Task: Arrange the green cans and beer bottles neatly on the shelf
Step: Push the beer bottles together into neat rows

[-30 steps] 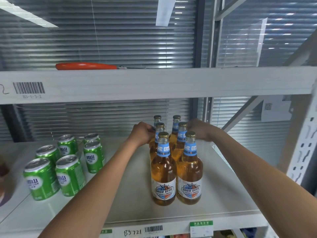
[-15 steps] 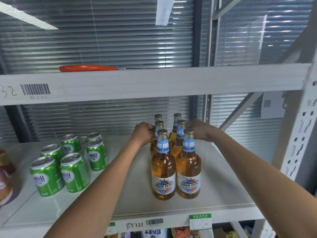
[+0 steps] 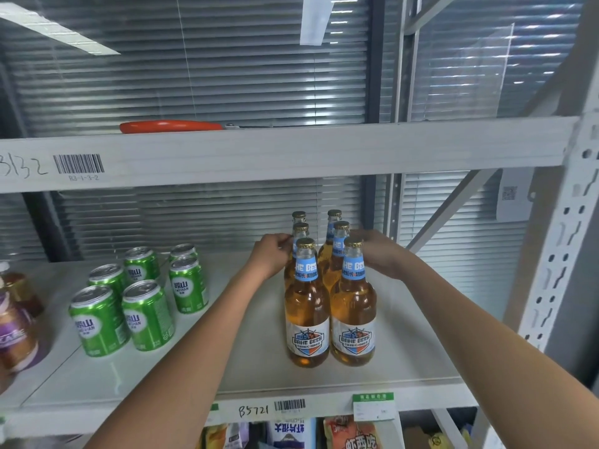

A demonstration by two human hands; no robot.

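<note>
Both hands – left hand (image 3: 270, 257), right hand (image 3: 379, 254) – close a light grip on the middle beer bottles (image 3: 330, 286) mid-shelf (image 3: 227, 367); squeeze gently inward, necks upright, green cans (image 3: 139, 296) well apart.

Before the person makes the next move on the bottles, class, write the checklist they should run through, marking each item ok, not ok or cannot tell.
1. Beer bottles upright: ok, all six stand.
2. Bottles in two straight rows front to back: ok, three in each.
3. Left hand and right hand placed evenly: ok, one at each side of the middle pair's necks.
4. Firm grip on those necks: cannot tell, the fingers are partly hidden behind the front bottles.
5. Green cans upright and grouped: ok, six stand to the left, though the rows look slightly uneven.
6. Free shelf space between cans and bottles: ok, a bare strip separates them.
</note>
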